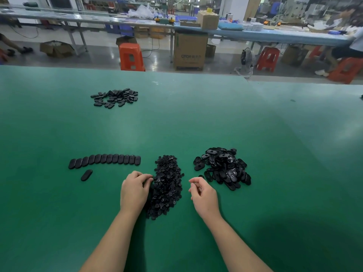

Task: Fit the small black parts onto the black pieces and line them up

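The left hand (135,190) digs curled fingers into the pile of small black parts (167,185) lying between both hands; whether it pinches one cannot be told. The right hand (203,194) hangs loosely curled, empty, beside the heap of black pieces (224,167). Careless raking could scatter parts into the finished row (105,160) beyond the left hand. No containers hold anything.

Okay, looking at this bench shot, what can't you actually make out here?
- Head view: what the left hand pinches, hidden by its fingers at the small-parts pile.
- Whether the right hand holds anything: curled fingers hide the palm.
- Row: fitted parts too small to see.
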The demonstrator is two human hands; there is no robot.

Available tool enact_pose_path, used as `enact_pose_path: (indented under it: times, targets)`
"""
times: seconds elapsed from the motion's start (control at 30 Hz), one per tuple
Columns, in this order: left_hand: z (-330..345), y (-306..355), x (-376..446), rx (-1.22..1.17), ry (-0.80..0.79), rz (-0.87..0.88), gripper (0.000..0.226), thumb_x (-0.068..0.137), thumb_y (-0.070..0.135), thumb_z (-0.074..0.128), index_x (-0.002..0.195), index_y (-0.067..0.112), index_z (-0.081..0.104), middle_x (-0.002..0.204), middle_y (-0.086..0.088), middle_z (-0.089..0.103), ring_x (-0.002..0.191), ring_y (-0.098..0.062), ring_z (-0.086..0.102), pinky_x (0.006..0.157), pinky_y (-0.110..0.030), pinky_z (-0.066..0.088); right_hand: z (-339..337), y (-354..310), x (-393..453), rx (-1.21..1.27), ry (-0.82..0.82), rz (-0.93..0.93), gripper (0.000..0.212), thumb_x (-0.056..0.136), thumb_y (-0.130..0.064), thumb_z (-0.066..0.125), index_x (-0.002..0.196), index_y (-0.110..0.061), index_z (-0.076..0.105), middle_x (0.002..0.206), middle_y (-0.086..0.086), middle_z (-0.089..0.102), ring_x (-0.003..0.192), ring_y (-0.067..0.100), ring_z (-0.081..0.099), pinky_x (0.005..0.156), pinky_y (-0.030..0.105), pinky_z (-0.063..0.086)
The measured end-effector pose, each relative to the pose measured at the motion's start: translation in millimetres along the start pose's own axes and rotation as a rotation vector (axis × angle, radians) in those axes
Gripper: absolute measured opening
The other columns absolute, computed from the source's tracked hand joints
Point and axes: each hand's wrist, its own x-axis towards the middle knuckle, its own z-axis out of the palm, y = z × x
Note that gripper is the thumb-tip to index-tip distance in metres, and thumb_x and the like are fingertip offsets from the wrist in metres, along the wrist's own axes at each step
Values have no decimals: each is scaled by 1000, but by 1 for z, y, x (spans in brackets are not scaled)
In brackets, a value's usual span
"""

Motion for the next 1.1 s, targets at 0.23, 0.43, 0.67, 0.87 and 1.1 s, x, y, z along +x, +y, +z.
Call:
enact_pose_path:
  times: [0.23, 0.43, 0.67, 0.87, 1.1]
  targets:
    - [-1, 0, -2, 17, 18, 10, 14, 95, 22, 66, 102, 18, 78, 89, 9, 60, 84, -16, 57, 78, -34, 51, 2, -8, -3, -328, -30, -153, 26, 101, -19, 56, 126, -22, 60, 101, -14, 53, 60, 4, 48, 61, 14, 42]
    - [-1, 1, -2, 13, 21, 0, 14, 95, 22, 66, 101, 18, 78, 89, 9, 60, 82, -16, 57, 76, -35, 52, -25, -19, 14, -705, 26, -16, 44, 106, -30, 44, 148, -17, 46, 129, -1, 40, 78, 13, 57, 65, 23, 41]
    - [0, 1, -2, 19, 25, 6, 13, 95, 22, 66, 100, 18, 78, 87, 9, 59, 82, -15, 56, 75, -34, 51, -30, -12, 12, -800, -95, -51, 37, 106, -31, 43, 138, -20, 58, 126, -3, 49, 93, 13, 54, 75, 25, 43]
    - [-1, 2, -3, 12, 34, 7, 13, 95, 21, 65, 99, 17, 78, 88, 8, 60, 81, -15, 55, 76, -35, 50, -27, -14, 10, -758, -39, -56, 28, 103, -33, 51, 130, -24, 55, 124, -5, 52, 95, 13, 59, 69, 24, 42]
    - [-2, 2, -4, 13, 26, 20, 13, 94, 20, 66, 99, 17, 78, 87, 8, 59, 80, -13, 54, 77, -34, 49, -27, -13, 21, -808, -81, 33, 38, 103, -40, 53, 138, -24, 51, 130, -5, 48, 74, 11, 52, 53, 23, 33]
